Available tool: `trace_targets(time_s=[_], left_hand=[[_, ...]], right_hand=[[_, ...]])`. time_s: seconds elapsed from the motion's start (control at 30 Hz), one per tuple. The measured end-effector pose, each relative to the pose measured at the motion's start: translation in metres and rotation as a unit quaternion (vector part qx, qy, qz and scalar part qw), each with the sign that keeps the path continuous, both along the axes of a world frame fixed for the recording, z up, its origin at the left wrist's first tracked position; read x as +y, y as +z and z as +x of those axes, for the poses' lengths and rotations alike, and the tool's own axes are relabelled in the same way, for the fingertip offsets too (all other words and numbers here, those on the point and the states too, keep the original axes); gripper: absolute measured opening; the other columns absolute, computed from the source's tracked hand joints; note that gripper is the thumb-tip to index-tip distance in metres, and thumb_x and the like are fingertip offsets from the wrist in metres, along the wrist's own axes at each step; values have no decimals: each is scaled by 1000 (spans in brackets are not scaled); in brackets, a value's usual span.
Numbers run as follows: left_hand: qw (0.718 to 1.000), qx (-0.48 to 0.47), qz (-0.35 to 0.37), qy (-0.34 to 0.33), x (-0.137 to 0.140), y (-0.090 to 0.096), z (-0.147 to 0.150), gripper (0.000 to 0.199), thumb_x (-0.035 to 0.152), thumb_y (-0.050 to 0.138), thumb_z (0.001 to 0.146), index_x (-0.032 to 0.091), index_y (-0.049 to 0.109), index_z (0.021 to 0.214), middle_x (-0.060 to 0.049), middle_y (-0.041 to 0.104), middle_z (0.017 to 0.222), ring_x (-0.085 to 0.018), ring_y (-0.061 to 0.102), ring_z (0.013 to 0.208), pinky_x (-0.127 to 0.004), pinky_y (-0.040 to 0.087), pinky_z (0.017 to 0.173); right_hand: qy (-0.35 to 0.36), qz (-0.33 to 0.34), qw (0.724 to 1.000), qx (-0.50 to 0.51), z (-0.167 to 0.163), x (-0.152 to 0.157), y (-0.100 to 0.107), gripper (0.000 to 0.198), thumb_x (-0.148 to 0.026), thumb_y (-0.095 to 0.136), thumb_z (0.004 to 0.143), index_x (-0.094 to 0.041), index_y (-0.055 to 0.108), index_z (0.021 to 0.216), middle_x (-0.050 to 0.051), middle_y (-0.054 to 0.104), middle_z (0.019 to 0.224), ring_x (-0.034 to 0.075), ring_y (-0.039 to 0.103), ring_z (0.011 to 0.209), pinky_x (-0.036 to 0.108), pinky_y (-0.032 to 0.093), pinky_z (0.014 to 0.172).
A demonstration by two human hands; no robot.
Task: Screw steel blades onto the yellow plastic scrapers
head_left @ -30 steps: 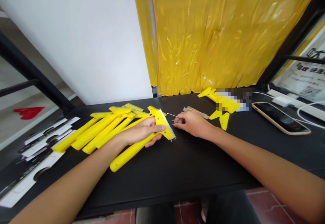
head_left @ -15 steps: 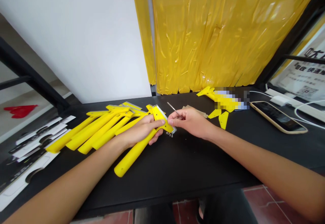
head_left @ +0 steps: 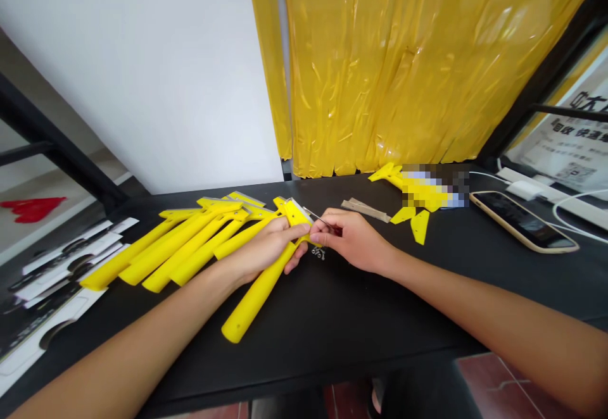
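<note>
My left hand is wrapped round the neck of a yellow scraper, whose handle slants down toward me. A metal blade edge shows along the scraper's head. My right hand is closed in a pinch on a thin metal rod and meets the right end of the scraper's head. Its fingertips hide what lies there. Several small screws lie on the black table just below the fingers. To the left of my left hand, several more yellow scrapers rest side by side.
Flat grey-brown blades lie behind my right hand. Loose yellow pieces sit further right, beside a blurred patch. A phone and white cables are at the right. White-and-black cardboard sleeves lie at the left edge. A yellow film curtain hangs behind.
My right hand has come down slightly and closer to the scraper's head. The metal rod now lies lower against the head, and the flat blades behind the hand show more.
</note>
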State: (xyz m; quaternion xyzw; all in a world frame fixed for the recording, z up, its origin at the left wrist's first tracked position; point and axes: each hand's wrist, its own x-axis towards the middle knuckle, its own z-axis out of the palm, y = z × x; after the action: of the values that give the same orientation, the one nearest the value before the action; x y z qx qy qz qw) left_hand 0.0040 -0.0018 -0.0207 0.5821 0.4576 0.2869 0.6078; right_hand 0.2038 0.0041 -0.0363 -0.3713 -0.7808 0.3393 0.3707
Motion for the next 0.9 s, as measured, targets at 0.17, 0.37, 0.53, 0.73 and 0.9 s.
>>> trace_targets(time_s=[0.17,0.37,0.53,0.73,0.9], left_hand=[[1000,5,2,-4,0,2,1,29,42,57,94,18,51,81,1,58,64,-10,51,43,-24,39,43],[1000,7,-1,1,-1,3,1,31,43,57,94,18,49,78,1,58,64,-10,51,43,-24,40,45],[1000,5,-7,13,-1,2,1,29,43,60,93,18,50,81,1,59,65,-10,53,44,-24,41,44],[1000,3,-8,7,-2,4,2,29,42,59,93,17,50,81,1,58,63,-10,51,43,-24,38,44],[1000,2,7,-22,-2,4,1,34,47,59,93,17,52,80,0,58,63,-10,52,44,-24,38,45]], right_hand=[[-17,6,1000,3,-2,-1,-1,9,-22,69,88,-18,69,80,-3,53,78,11,47,68,25,38,63],[-14,-9,1000,12,-3,0,-3,12,-27,65,91,-19,66,82,-2,54,77,12,47,69,26,38,64],[-23,-19,999,18,-4,2,-7,10,-29,64,90,-20,65,85,-2,56,76,13,48,69,27,39,66],[-30,-85,993,73,-5,4,-9,21,-32,72,84,-20,60,96,-5,50,75,11,46,67,26,39,64],[-32,-210,973,85,-3,4,-2,29,-38,76,79,-19,61,96,-3,57,80,9,47,65,25,39,62]])
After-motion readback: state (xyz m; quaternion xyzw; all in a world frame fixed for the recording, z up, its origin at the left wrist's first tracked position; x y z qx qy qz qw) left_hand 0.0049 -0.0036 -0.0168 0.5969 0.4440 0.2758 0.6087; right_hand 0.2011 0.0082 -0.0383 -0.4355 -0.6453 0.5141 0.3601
